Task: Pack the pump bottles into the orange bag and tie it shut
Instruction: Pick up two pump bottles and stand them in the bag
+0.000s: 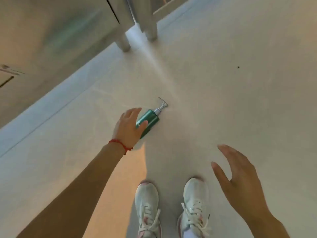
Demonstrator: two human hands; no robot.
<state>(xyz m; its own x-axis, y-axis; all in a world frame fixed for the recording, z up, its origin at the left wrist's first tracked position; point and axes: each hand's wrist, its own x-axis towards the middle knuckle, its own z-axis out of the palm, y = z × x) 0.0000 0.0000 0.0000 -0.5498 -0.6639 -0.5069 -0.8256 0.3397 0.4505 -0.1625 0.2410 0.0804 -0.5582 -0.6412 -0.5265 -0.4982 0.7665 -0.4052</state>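
A green pump bottle (151, 120) with a silver pump head lies on its side on the pale floor, pump pointing away from me. My left hand (127, 127), with a red string bracelet on the wrist, is stretched down over the bottle's near left side; the fingers are spread and the thumb lies across the bottle's body, not closed around it. My right hand (240, 177) hovers lower right, apart from the bottle, fingers spread and holding nothing. No orange bag is in view.
My two white sneakers (171, 208) stand on the floor just below the bottle. Metal furniture legs (151, 26) rise at the top centre. A wall with a baseboard (51, 103) runs along the left.
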